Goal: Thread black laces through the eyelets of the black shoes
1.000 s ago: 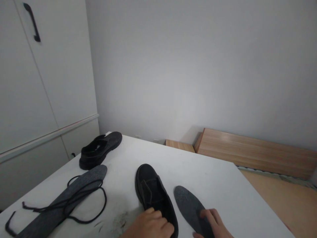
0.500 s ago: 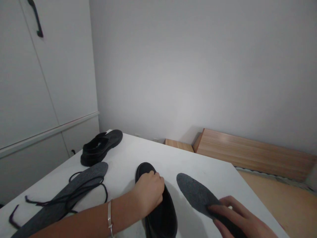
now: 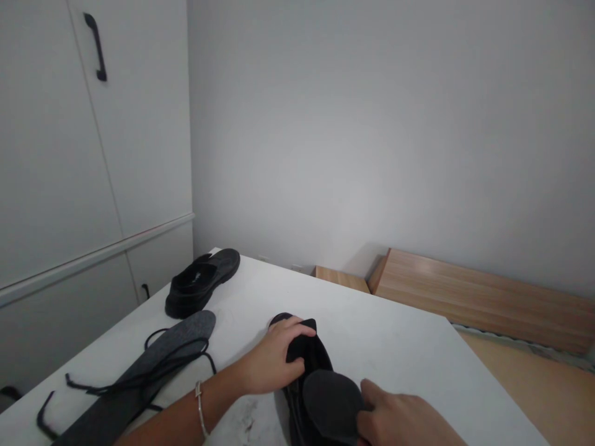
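A black shoe (image 3: 310, 356) lies on the white table (image 3: 395, 353) in front of me. My left hand (image 3: 272, 359) grips its front part, fingers curled over the raised tongue. My right hand (image 3: 400, 418) holds a dark grey insole (image 3: 331, 402) by its near end, with the insole's rounded tip over the shoe's opening. A bracelet sits on my left wrist.
A second black shoe (image 3: 202, 282) stands at the table's far left corner. Another grey insole (image 3: 153, 365) lies to the left with a black lace (image 3: 139, 375) looped over it. White cabinet doors (image 3: 69, 155) rise on the left; wooden boards (image 3: 465, 297) lean along the wall behind.
My right hand lifted the grey insole off the table and brought it left over the shoe. My left hand shifted on the shoe's front and pulled the tongue up.
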Available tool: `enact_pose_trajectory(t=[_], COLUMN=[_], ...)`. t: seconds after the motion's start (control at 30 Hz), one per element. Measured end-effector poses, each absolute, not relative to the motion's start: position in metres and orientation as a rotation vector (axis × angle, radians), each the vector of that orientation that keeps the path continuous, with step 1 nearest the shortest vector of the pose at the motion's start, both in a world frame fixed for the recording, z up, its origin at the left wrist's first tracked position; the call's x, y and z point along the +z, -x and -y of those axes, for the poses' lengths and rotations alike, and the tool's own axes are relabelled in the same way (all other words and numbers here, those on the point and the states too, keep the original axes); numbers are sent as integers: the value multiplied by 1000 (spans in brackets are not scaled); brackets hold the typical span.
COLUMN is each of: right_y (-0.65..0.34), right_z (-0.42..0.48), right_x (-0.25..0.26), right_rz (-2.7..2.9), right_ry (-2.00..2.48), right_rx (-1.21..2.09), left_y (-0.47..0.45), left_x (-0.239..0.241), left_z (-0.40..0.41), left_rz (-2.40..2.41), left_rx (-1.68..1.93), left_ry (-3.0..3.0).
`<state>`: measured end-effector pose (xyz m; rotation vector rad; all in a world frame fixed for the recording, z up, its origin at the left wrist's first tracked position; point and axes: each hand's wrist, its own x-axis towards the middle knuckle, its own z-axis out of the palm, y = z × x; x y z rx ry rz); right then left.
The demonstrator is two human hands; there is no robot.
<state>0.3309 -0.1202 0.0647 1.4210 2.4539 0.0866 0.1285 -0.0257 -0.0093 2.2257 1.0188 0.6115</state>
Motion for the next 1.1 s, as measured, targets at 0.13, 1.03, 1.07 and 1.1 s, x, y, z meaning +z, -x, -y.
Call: enact_pose_trajectory(t=[0.13,1.03,1.07,1.1], right_y=[-291,-285,-284,-282], right_z=[103,66,67,67], right_x=[61,41,34,25], right_rz=[-2274,-2537,-2532,-2525], right_ry=[-1578,-1160,-1140,-1134], right_rx=[-123,-172,-162,-146], left_y=[-120,-114,-114,-114], left_x=[-24,-34,-33,-33], left_z=[29,32,32,32], left_rz=[-832,-756,-754,-750], left_rx=[637,627,629,631], left_ry=[-1988,-1657,-1660,-1662])
